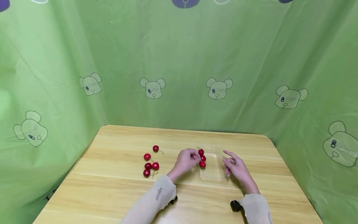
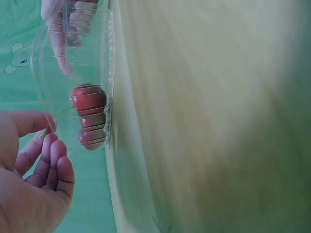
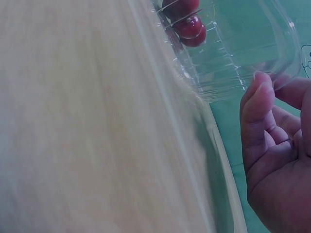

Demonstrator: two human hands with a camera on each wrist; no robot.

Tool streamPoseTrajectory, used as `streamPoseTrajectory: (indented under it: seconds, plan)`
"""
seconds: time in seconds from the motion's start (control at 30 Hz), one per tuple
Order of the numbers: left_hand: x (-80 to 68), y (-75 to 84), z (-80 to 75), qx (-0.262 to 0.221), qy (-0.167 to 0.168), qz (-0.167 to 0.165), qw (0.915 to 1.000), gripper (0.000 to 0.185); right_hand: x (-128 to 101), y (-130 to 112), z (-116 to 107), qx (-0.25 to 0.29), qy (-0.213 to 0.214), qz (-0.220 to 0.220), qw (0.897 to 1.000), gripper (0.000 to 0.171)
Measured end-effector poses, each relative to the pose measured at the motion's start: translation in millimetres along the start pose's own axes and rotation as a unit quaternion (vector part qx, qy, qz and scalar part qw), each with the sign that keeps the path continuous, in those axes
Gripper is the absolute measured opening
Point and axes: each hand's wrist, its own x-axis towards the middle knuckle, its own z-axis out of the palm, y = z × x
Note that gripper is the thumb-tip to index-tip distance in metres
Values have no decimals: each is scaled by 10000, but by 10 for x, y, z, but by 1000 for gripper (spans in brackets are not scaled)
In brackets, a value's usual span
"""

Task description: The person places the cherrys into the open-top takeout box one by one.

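A clear plastic container (image 1: 213, 178) stands on the table between both hands. Three red cherries lie along its left side. My left hand (image 1: 188, 160) is at the container's left rim, thumb and index finger pinching the thin stem of the nearest cherry (image 1: 202, 164). In the left wrist view that stem runs from a cherry (image 2: 89, 98) behind the plastic wall to the fingertips. My right hand (image 1: 236, 168) is beside the right rim, its index finger extended and the thumb apart from it. In the right wrist view its fingertips are close to the container wall (image 3: 228, 58); contact is unclear.
Several more cherries with stems lie loose on the wooden table (image 1: 112, 186) to the left, among them one cherry (image 1: 155, 148) at the back and one cherry (image 1: 146, 173) nearer. A green curtain (image 1: 179, 62) with bear-head prints surrounds the table's back and sides.
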Motion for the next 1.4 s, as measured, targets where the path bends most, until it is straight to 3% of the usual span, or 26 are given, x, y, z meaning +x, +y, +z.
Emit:
streamPoseTrajectory:
  seconds: [0.37, 0.6, 1.07, 1.4]
  plan:
    - [-17, 7, -3, -46, 43, -158, 9999, 9, -11, 10, -2, 0, -25, -31, 10000, 61]
    - [-37, 0, -12, 37, 213, -100, 9997, 9, -13, 20, 6, -10, -46, 3, 10000, 59]
    - [-49, 19, -86, 37, 239, -133, 9996, 6, -21, 8, -2, -2, -33, 20, 10000, 60]
    - [-89, 76, -306, -106, 203, -310, 9993, 9, -17, 15, -15, -5, -22, 30, 10000, 61]
